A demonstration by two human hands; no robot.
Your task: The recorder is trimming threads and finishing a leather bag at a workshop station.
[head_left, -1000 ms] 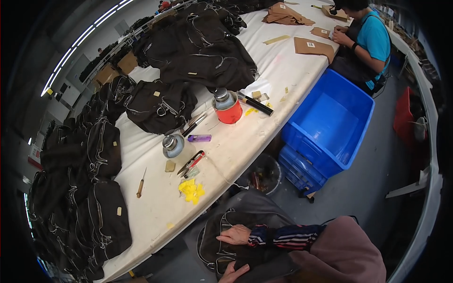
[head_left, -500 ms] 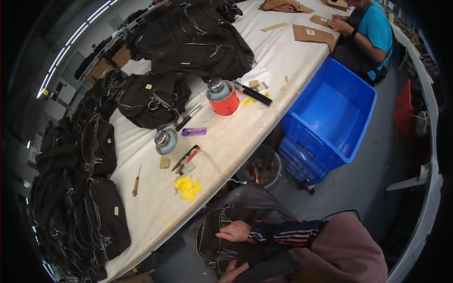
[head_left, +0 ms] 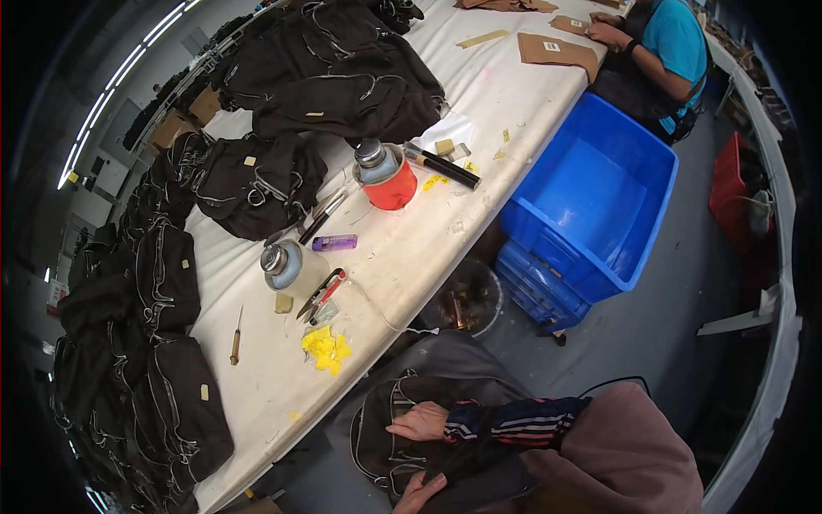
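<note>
While the dark bag (head_left: 370,428) is carried on the grey cloth (head_left: 462,353) over the lap, just off the near edge of the tabletop (head_left: 265,394), its upper side is covered by the right hand (head_left: 419,421), fingers loosely bent; whether any fabric is pinched beneath them cannot be told. And lower down, the left hand (head_left: 417,495) is seen by the bag, thumb spread away from the fingers, the rest cut off at the bottom of the view, so its hold cannot be made out either. Soft, floppy and fairly light, the bag would be judged, with little slip and nothing fragile; a surer grip would be had at the zip (head_left: 396,399) and its firmer seam than on the slack panel. Up by the tabletop's near edge, yellow scraps (head_left: 326,349) are left beside the snips (head_left: 322,295)
</note>
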